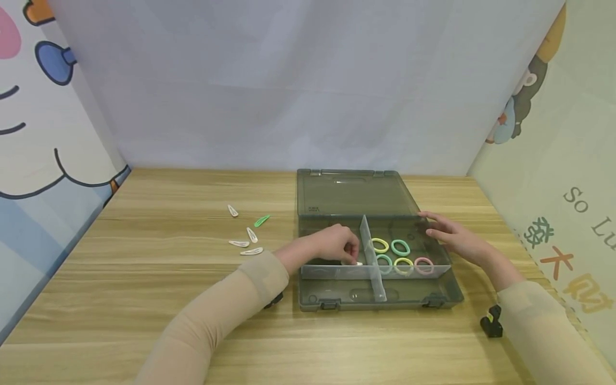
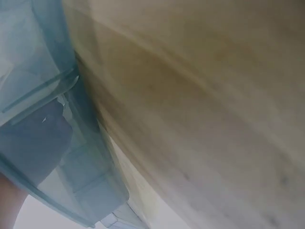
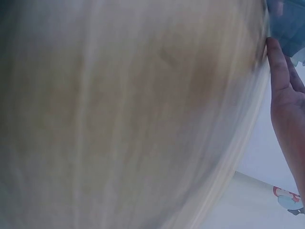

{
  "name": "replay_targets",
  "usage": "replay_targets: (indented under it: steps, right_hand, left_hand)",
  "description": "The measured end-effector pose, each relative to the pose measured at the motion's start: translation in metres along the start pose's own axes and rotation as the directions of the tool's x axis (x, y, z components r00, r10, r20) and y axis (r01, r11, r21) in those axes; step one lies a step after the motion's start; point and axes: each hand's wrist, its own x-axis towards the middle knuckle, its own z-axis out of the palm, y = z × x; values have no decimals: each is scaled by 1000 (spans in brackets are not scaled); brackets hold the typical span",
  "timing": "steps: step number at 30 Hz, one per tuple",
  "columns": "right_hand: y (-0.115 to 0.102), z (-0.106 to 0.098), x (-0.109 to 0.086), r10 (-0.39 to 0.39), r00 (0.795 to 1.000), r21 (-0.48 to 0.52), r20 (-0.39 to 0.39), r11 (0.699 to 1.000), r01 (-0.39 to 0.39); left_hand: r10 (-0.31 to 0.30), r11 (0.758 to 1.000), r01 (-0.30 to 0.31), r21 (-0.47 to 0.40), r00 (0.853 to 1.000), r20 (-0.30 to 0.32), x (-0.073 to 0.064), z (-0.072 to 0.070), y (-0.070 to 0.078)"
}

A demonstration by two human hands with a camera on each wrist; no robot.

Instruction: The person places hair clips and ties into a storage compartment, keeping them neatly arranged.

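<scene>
- Right of centre in the head view I have the box (image 1: 380,306), its lid (image 1: 356,195) folded back towards the wall (image 1: 289,107).
- Inside it, a long divider (image 1: 332,272) runs across the front and a cross divider (image 1: 378,283) parts left from right.
- Near the middle of the frame the left hand (image 1: 337,246) reaches into the box's left compartment, fingers curled down and narrow; a white piece (image 1: 359,263) shows at their tips, and I cannot tell whether they pinch it or it lies loose.
- At right, the right hand (image 1: 454,240) has its fingers wide and fairly straight, the tips at the box's right edge.
- Between the hands, in the right compartment, I count five rings (image 1: 400,241): two yellow, two green, one pink.
- Left of centre, on the bare desk (image 1: 144,267), lie four white clips (image 1: 252,251) and one green clip (image 1: 262,221), well apart from the box.
- Lower right, a black device (image 1: 492,322) sits beside the right sleeve (image 1: 544,326).
- My left wrist feed is blurred: the box fills its left side, a hand dimly visible through the plastic.
</scene>
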Motion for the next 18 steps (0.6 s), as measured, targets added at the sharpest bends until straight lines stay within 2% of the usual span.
replay_targets:
  steps: [8, 18]
  right_hand:
    - [-3, 1, -1, -5, 1000, 0, 5, 1000, 5]
    - [-6, 1, -3, -3, 1000, -12, 10, 1000, 3]
  left_hand:
    - [42, 999, -43, -21, 998, -36, -10, -13, 2]
    - [29, 998, -32, -52, 998, -50, -32, -37, 6]
